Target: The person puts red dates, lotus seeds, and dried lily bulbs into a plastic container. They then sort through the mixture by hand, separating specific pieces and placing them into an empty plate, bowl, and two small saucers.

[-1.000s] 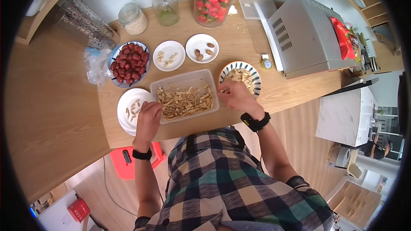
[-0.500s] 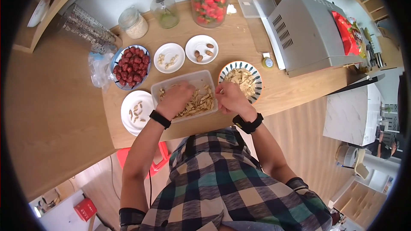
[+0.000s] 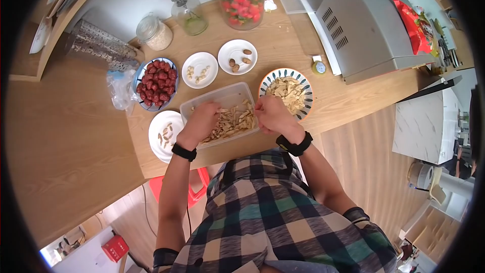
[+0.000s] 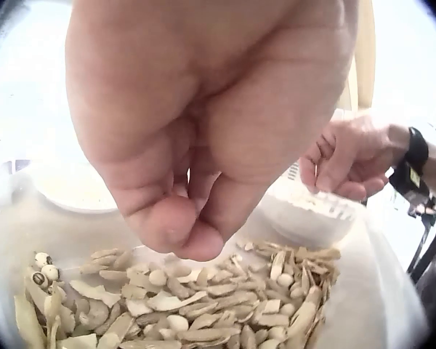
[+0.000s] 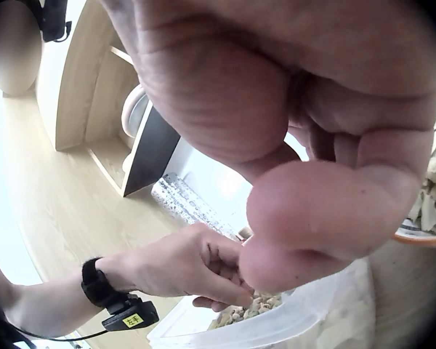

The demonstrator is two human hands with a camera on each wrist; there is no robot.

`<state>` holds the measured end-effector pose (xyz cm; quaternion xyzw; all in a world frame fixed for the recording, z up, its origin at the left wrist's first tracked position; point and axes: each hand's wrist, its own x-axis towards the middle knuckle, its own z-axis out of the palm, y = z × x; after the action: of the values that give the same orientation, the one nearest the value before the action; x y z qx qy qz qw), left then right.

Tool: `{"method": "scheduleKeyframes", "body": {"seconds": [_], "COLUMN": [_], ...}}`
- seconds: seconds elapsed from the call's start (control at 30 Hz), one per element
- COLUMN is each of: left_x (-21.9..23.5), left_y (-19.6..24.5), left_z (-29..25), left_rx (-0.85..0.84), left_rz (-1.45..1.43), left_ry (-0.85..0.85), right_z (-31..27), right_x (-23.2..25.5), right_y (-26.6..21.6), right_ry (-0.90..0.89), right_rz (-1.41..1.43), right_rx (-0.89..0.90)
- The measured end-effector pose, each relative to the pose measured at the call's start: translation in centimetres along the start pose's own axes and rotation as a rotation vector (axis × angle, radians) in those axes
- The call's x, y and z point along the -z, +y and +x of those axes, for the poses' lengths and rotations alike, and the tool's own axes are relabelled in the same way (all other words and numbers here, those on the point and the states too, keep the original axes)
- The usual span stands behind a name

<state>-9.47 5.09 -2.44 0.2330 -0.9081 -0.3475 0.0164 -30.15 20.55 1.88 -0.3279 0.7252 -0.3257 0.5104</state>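
My left hand (image 3: 202, 121) is over the left part of a clear plastic box (image 3: 235, 91), its thumb and fingertips drawn together. Under it lie dried tan slices (image 3: 232, 124); the left wrist view shows small round white seeds (image 4: 177, 322) among them. No piece shows between the left fingertips (image 4: 171, 220). At the box's right rim, my right hand (image 3: 273, 115) has curled fingers, with the thumb tip against the index finger (image 5: 320, 203) and nothing showing there. Just beyond it sits a patterned bowl (image 3: 309, 105) of pale slices (image 3: 288, 93).
Left of the box stands a white plate (image 3: 156, 121) with a few slices. Behind are a plate of seeds (image 3: 204, 59), a plate of nuts (image 3: 237, 46) and a plate of red dates (image 3: 157, 83). Farther back stand jars, one of strawberries (image 3: 242, 0), and a grey oven (image 3: 374, 30).
My left hand has gone from between the small plate and the box's left rim to over the slices in the box. My right hand has stayed by the right rim. The head view has shifted slightly.
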Motion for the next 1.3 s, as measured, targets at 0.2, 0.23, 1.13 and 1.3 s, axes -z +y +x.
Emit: {"method": "scheduleKeyframes", "body": {"seconds": [0.2,0.23,1.13,1.3], "left_x": [0.8,0.7,0.3,3.7], "left_y": [0.6,0.7,0.9,3.9], "left_z": [-2.1,-2.4,-2.7,-4.7], "left_rx": [0.044,0.046,-0.102,0.22], "left_rz": [-0.038,-0.038,0.299,-0.361], "left_ry": [0.07,0.074,-0.088,0.203], "right_z": [0.2,0.2,0.0,0.1], "right_x": [-0.2,-0.1,-0.3,-0.2], "right_y": [0.3,0.2,-0.3,-0.3], "right_ry": [0.053,0.05,0.046,0.029], "right_rz": [-0.035,-0.037,-0.061,-0.042], "right_rx": [0.064,0.066,0.015,0.0]}}
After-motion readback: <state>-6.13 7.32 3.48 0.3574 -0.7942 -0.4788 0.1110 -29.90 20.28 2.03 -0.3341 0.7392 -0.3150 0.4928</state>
